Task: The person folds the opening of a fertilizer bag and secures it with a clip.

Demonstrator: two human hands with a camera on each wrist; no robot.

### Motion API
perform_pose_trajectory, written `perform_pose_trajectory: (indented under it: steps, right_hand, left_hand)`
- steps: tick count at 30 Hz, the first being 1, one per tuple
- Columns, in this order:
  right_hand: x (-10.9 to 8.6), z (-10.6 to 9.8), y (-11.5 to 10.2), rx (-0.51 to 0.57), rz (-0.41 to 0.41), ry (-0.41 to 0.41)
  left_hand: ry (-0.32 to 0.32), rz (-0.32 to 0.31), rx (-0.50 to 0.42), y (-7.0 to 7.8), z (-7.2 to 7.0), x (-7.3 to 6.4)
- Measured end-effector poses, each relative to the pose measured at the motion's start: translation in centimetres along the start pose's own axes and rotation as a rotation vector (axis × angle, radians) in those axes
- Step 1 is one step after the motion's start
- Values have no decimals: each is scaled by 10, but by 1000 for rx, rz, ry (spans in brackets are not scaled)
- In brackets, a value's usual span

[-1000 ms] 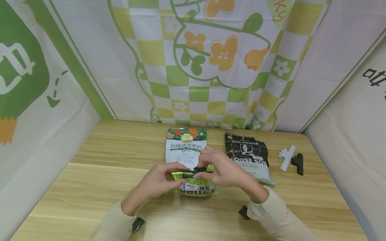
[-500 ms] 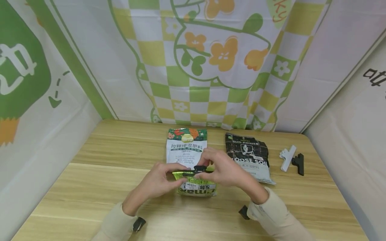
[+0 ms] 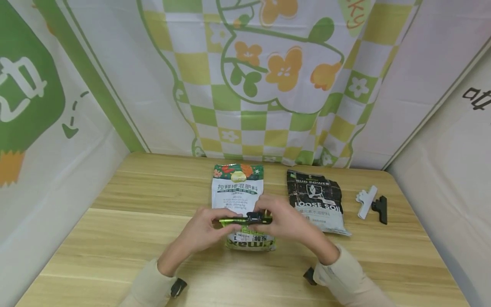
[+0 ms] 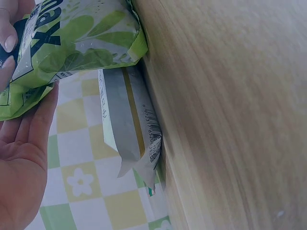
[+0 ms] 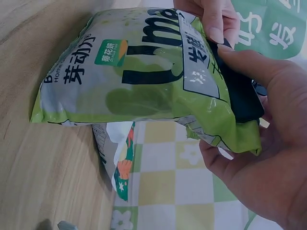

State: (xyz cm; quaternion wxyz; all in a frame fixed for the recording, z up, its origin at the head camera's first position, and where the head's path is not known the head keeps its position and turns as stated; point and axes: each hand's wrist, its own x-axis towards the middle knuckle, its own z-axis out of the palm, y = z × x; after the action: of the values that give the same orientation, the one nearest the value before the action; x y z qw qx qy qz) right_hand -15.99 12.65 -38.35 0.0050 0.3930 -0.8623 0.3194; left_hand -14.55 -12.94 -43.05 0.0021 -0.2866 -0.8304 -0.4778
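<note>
A green and white fertilizer bag (image 3: 251, 244) stands upright on the table, with a black bag clip (image 3: 254, 217) across its top. My left hand (image 3: 200, 230) pinches the top's left end between thumb and fingers. At the right end, my right hand (image 3: 281, 219) holds the clip and bag top, the thumb on the near side and fingers behind. In the right wrist view, the wide black clip (image 5: 240, 86) lies along the bag's rolled top, a green corner poking out below it. The left wrist view shows the left palm (image 4: 21, 167) under the bag's edge.
A white and green fertilizer bag (image 3: 238, 187) lies just behind. To the right is a black and grey bag marked LOOSE SOIL (image 3: 317, 200). A white clip (image 3: 367, 201) and another black clip (image 3: 380, 209) lie farther right. A patterned curtain (image 3: 268, 128) hangs behind the wooden table (image 3: 126, 238).
My right hand's fingers have shifted off the clip's middle handle toward its right end. The clipped top now looks straighter and more edge-on. The left hand keeps nearly the same place.
</note>
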Motion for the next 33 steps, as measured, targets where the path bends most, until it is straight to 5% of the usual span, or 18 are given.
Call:
perform_pose_trajectory:
  steps: [6, 23, 33]
  right_hand:
    - [-4, 0, 1, 19, 49, 10]
    - [-50, 3, 26, 184, 366, -72]
    - [-65, 19, 38, 362, 537, -165]
  left_hand:
    - [9, 1, -11, 0, 2, -1]
    - [-7, -65, -58, 2, 0, -1]
    - [-24, -48, 25, 2, 1, 0]
